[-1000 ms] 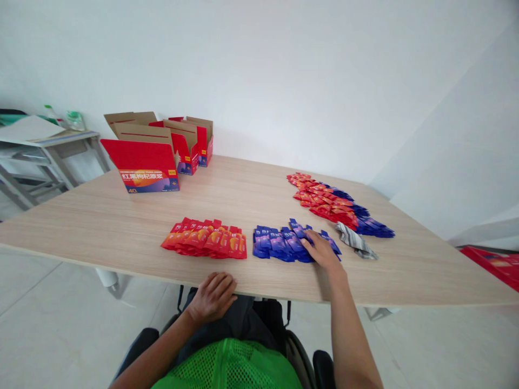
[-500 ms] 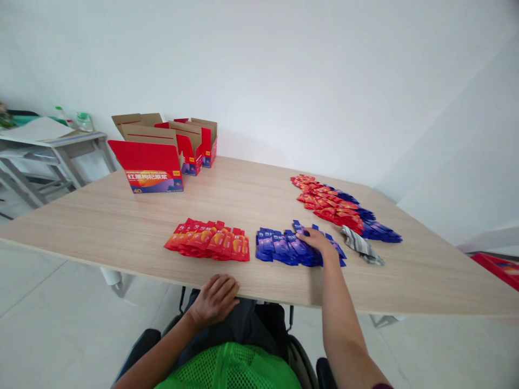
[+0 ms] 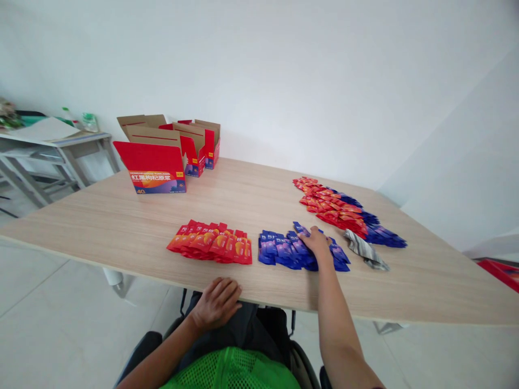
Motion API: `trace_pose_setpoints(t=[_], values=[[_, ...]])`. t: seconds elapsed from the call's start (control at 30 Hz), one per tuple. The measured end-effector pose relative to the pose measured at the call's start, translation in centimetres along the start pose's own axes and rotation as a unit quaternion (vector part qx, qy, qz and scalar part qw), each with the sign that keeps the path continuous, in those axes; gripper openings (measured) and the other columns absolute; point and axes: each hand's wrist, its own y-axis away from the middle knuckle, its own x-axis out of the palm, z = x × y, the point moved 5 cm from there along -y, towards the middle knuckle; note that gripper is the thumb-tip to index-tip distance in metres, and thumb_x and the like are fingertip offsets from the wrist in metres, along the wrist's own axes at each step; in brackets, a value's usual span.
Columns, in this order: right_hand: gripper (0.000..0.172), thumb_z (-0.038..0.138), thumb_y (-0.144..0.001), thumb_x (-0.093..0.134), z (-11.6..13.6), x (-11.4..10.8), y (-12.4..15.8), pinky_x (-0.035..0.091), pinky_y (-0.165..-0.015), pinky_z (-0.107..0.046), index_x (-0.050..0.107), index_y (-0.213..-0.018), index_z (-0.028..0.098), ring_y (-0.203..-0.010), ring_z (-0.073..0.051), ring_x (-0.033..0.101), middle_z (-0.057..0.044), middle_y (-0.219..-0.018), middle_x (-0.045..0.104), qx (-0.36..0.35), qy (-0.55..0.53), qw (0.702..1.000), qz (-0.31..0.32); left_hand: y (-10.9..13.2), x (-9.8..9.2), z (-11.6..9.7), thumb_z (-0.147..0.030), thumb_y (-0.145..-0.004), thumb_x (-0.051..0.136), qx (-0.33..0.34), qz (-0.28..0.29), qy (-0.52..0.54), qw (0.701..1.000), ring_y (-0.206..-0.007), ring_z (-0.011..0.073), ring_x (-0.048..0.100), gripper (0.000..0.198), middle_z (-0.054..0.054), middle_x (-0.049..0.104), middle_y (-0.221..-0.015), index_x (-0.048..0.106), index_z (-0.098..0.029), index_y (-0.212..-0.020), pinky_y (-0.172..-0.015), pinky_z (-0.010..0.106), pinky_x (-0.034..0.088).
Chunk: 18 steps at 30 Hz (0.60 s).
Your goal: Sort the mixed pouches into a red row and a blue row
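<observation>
On the table's front edge rests my left hand [image 3: 219, 302], open, its fingers lying flat and holding nothing. Beyond it is an overlapping row of red sachets [image 3: 211, 243] printed with orange fruit. My right hand [image 3: 316, 241] reaches over a similar row of blue sachets [image 3: 279, 249], to the right of the red row. Its fingers are closed on one blue sachet [image 3: 299, 229] that sticks out above the others at the back. The hand covers part of the blue row, so the fingertips' exact grip is partly hidden.
Open red cartons [image 3: 158, 181] stand at the table's back left. Farther right lie a heap of red sachets [image 3: 328, 205] and blue sachets [image 3: 383, 235], with a striped grey cloth [image 3: 365, 249] in front. A side desk [image 3: 60, 141] stands left; a red box [image 3: 500, 273] shows far right.
The view has shifted slightly. My right hand has stayed at the blue row, turning a little as its fingers close at the raised sachet. My left hand has not moved.
</observation>
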Motion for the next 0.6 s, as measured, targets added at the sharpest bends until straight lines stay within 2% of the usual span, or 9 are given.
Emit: trace_pose_setpoints(t=[0.1, 0.23, 0.33, 0.5, 0.6], values=[[0.061, 0.055, -0.095, 0.057, -0.1, -0.6, 0.8, 0.039, -0.11, -0.053, 0.054, -0.133, 0.008, -0.123, -0.038, 0.062, -0.027, -0.12, 0.067, 0.031, -0.017, 0.999, -0.028, 0.0, 0.0, 0.0, -0.035, -0.092, 0.069, -0.004, 0.002, 0.001, 1.0, -0.11, 0.0241, 0.065, 0.033, 0.01, 0.074, -0.114, 0.069, -0.019, -0.121, -0.106, 0.041, 0.046], [0.066, 0.057, -0.093, 0.058, -0.7, -1.0, 2.0, 0.047, -0.104, -0.046, 0.05, -0.14, 0.01, -0.123, -0.036, 0.063, -0.023, -0.121, 0.067, 0.037, -0.061, 0.997, -0.036, -0.1, 0.0, 0.0, -0.035, -0.092, 0.069, -0.007, 0.001, 0.009, 1.0, -0.109, 0.0247, 0.065, 0.032, 0.01, 0.073, -0.113, 0.07, -0.019, -0.12, -0.106, 0.041, 0.045], [0.061, 0.058, -0.092, 0.056, -1.3, -1.3, 3.4, 0.05, -0.1, -0.042, 0.058, -0.133, 0.013, -0.119, -0.034, 0.065, -0.021, -0.121, 0.068, 0.035, -0.081, 0.995, -0.035, -0.2, -0.1, 0.0, -0.035, -0.094, 0.067, -0.01, -0.002, 0.012, 1.0, -0.109, 0.025, 0.065, 0.03, 0.01, 0.073, -0.113, 0.071, -0.019, -0.119, -0.105, 0.041, 0.044], [0.057, 0.066, -0.09, 0.055, -2.2, -1.9, 6.6, 0.041, -0.107, -0.058, 0.07, -0.121, 0.02, -0.122, -0.04, 0.06, -0.019, -0.12, 0.068, 0.061, -0.025, 0.998, -0.013, -0.4, -0.2, 0.0, -0.035, -0.093, 0.069, -0.014, 0.002, 0.011, 1.0, -0.109, 0.0247, 0.065, 0.03, 0.009, 0.074, -0.113, 0.071, -0.019, -0.118, -0.104, 0.041, 0.044], [0.057, 0.068, -0.093, 0.048, -2.4, -2.1, 7.8, 0.037, -0.108, -0.061, 0.073, -0.116, 0.021, -0.125, -0.04, 0.057, -0.016, -0.121, 0.068, 0.052, 0.004, 0.999, 0.006, -0.4, -0.2, 0.1, -0.036, -0.093, 0.068, -0.017, -0.003, 0.012, 1.0, -0.108, 0.0242, 0.065, 0.028, 0.008, 0.074, -0.112, 0.071, -0.019, -0.116, -0.104, 0.04, 0.044]])
